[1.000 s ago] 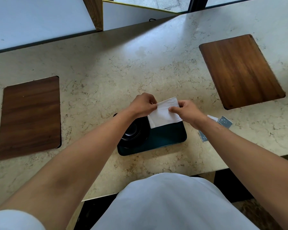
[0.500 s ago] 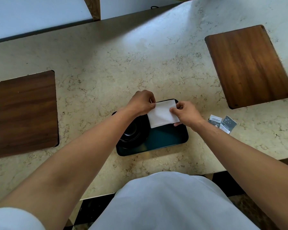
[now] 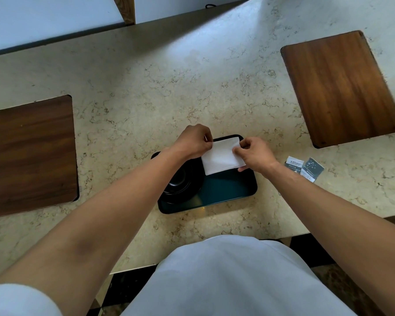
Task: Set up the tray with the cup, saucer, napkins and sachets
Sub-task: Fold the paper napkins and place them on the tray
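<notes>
A dark green tray [image 3: 224, 192] lies near the counter's front edge. On its left half sit a black cup and saucer [image 3: 180, 183], partly hidden by my left forearm. A folded white napkin [image 3: 219, 157] rests over the tray's far right part. My left hand [image 3: 195, 141] pinches the napkin's left edge and my right hand [image 3: 253, 153] pinches its right edge. Two sachets [image 3: 304, 168], one white-topped and one dark, lie on the counter just right of the tray.
The beige marble counter [image 3: 169, 87] has a brown wooden board at the left [image 3: 32, 153] and another at the far right [image 3: 340, 87]. A white wall panel with a wooden post stands behind. The counter's front edge runs just below the tray.
The napkin was held above the tray's far edge; both hands have brought it down and slightly nearer, so it now lies on the tray's far right area. Both hands keep their hold.
</notes>
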Available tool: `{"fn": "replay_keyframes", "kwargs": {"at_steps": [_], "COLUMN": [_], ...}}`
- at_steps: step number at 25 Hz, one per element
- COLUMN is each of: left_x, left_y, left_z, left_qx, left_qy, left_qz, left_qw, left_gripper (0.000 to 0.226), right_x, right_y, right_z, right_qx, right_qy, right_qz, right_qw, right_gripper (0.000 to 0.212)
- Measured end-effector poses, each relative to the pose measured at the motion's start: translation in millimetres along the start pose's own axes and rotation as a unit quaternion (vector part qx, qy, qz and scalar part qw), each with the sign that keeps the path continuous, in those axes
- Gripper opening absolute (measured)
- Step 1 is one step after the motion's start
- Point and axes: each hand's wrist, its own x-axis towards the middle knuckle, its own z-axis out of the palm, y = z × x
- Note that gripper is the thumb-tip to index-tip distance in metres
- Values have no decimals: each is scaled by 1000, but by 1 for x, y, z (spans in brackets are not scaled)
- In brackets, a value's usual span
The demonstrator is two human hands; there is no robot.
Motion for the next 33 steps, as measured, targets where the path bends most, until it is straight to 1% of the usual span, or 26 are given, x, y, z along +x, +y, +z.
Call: {"fn": "replay_keyframes", "kwargs": {"at_steps": [4,8,13,15,19,26,30,33], "left_x": [1,1,0,2,4,6,6,6], "left_y": [-1,-5,-5,-5,-5,-8,-7,-9], "left_z": [5,7,9,8,8,8,9,9], "left_qx": [34,93,127,138,149,152,151,139], "left_qy": [-6,-10,-8,-2,6,5,10,18], "left_qz": [11,24,35,42,59,57,57,51], "left_qw": [999,995,991,990,987,987,987,989], "left_gripper": [14,14,13,14,15,14,11,9], "right_x": [-2,-4,-4,-5,-7,-11,-13,-15], "right_y": [0,2,-3,-6,-9,-11,-13,-12], "right_z": [2,4,0,-3,-3,-2,-1,-2], "right_qx": [-73,-122,-208,-234,-266,-313,-346,-348], "right_qy": [14,26,74,75,67,56,77,101], "right_qz": [-33,-44,-65,-65,-67,-72,-74,-78], "right_qw": [997,991,973,967,959,945,932,929], "right_gripper": [17,19,25,29,31,32,36,37]}}
